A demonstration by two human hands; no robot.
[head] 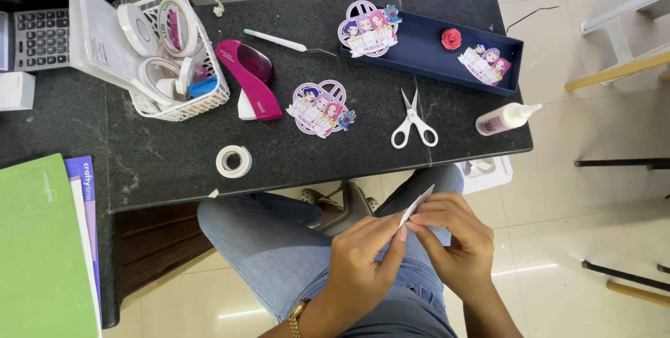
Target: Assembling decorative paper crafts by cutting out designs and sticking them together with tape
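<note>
Both hands are held over the person's lap, below the edge of the dark surface [174,163]. The left hand [359,265] and the right hand [457,240] meet at a small white paper piece [417,205], which stands tilted up between them; the fingers of each hand are pressed together on its lower end, pinching it from either side, with the fingertips of the two hands touching. The left wrist wears a gold watch [299,310]. The paper piece is well apart from everything on the surface. Nearest to it there lie white scissors [413,123], closed, and a glue bottle [506,117] on its side near the surface's right edge. Further back is a dark blue tray [426,52] holding a red paper rose [451,38] and a cartoon cutout, with another cutout leaning on its left rim. A third cutout [321,108] lies flat near the middle, beside a pink tape dispenser [250,76]. A roll of white tape [233,161] sits near the front edge, and a white wire basket [178,59] of tape rolls stands at the back left.
</note>
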